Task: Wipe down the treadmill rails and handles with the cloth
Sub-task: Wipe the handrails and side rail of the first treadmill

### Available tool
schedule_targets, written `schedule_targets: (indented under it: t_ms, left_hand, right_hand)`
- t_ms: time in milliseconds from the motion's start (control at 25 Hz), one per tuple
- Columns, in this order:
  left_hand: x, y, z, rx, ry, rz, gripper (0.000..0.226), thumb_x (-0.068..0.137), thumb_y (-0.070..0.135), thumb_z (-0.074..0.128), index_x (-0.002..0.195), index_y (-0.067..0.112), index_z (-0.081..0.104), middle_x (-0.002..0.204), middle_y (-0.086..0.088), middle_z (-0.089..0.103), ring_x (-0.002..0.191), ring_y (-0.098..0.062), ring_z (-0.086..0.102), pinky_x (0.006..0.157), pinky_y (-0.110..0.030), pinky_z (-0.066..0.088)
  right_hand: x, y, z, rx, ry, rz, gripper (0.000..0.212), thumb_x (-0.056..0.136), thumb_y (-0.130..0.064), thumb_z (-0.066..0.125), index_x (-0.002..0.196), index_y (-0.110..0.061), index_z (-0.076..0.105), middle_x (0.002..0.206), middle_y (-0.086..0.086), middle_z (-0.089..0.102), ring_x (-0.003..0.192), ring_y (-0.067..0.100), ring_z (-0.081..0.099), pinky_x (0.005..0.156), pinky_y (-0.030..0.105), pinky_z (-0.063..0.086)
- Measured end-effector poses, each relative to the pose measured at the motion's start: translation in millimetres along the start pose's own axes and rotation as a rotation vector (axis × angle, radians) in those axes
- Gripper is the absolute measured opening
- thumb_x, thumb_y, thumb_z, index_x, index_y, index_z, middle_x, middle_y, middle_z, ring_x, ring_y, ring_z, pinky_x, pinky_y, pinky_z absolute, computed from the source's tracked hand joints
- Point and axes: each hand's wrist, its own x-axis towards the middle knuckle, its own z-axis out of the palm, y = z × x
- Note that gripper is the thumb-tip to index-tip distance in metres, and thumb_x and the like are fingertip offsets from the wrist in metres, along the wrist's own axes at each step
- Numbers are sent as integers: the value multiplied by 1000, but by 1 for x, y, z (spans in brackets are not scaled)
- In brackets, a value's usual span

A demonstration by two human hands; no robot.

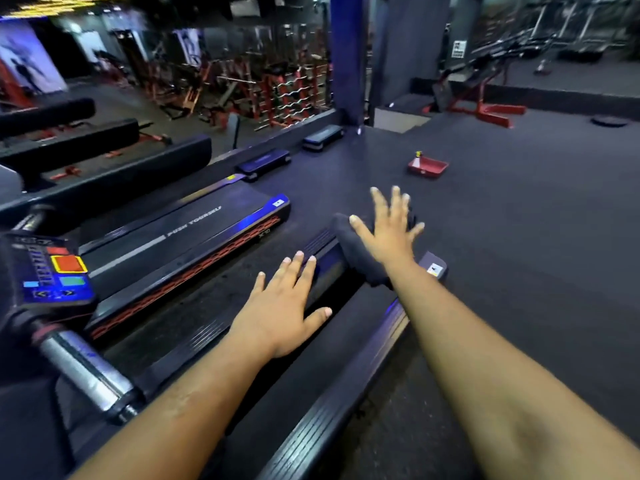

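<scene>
a: where the right hand lay, was the cloth under it?

b: yes. the dark cloth sat on the far end of the treadmill, draped over the rear edge between the two side rails. the hand pressed flat on it, fingers straight and spread wide, curled round nothing.

a: and the left hand?

b: also flat and spread, resting on the treadmill's rear end just beside the cloth, holding nothing. it looked like a brace.

a: how did you judge the cloth would handle?

b: soft and light, i'd say, bunched into a thick fold. under a flat palm it would slide well on smooth plastic but could ruck up on the ribbed right rail. pinching a folded edge would give better control around the metal handle at near left, which is round and probably slick.

a: anything else about?

b: a second treadmill alongside, the control panel at left, and a red tray on the floor, well apart.
</scene>
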Motion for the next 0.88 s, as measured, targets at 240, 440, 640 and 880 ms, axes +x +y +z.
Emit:
schedule_targets:
  t_ms: [240,440,640,880]
  left_hand:
    - [6,-2,2,20,8,6,90,94,49,43,156,23,-17,165,1,-19,153,-17,-12,124,-48,6]
    - [7,-1,1,29,4,21,89,97,49,44,156,28,-19,164,3,-24,153,-17,-14,124,-46,5]
    - [8,-3,5,54,-3,27,87,94,47,44,157,31,-14,164,1,-22,153,-18,-13,125,-46,5]
    - [9,-2,6,58,-1,22,83,96,50,44,157,36,-10,165,2,-21,154,-18,-11,125,-47,7]
  right_hand:
    - [-89,-27,49,560,58,136,88,94,-49,57,159,-20,5,165,8,-18,152,20,-18,119,39,-3]
    - [-9,13,33,633,199,324,70,99,-48,46,157,-20,18,167,7,0,154,27,-4,119,55,1]
    - [-90,-34,73,853,122,413,105,83,-66,53,158,-17,-1,165,3,-6,151,14,-13,123,35,-6]
    - [19,14,18,683,175,525,73,101,-32,54,156,-2,16,163,24,6,153,32,5,121,37,6]
